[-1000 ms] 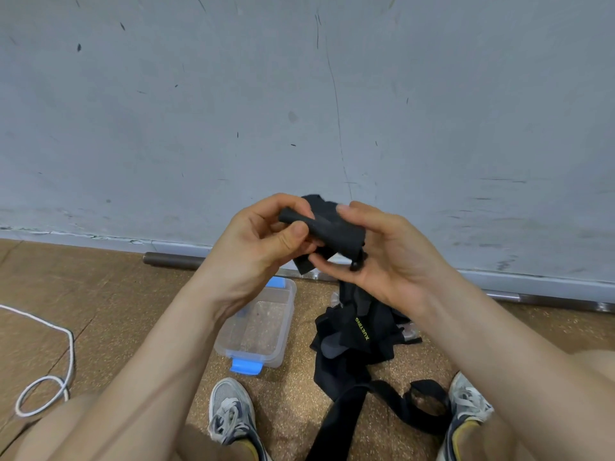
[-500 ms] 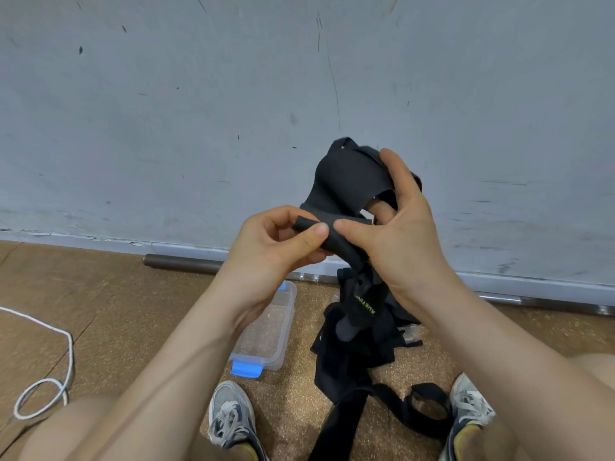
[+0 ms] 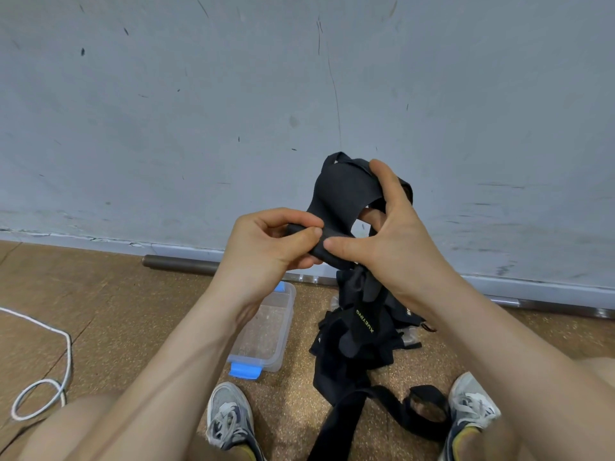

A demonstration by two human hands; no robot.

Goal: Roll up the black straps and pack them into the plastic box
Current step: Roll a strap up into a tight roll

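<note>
Strap in your hands: you hold one black strap up in the air, in front of the wall, above the other straps. Its low end is rolled into a small tight roll. The wide part goes up from the roll and bends over your right fingers.
Left hand: your left hand pinches the left end of the roll between the thumb and the first finger. The other fingers are curled under it.
Right hand: your right hand presses its thumb on the right end of the roll, and the two thumb tips nearly touch. The first finger points up and lies on the wide part of the strap.
Strap pile: more black straps lie in a heap on the floor, right under your hands. One of them has yellow letters on it. A long strap runs from the heap toward you, between your shoes.
Plastic box: the clear plastic box sits on the floor just left of the heap, partly hidden by your left wrist. It has a blue clip on its near end. You cannot tell what is inside.
Shoes: your left shoe is near the box, and your right shoe is near the end of the long strap.
Floor: it is brown and speckled.
Metal bar: a grey bar lies where the floor meets the wall.
White cord: a white cord loops on the floor far to the left, well apart from the box.
</note>
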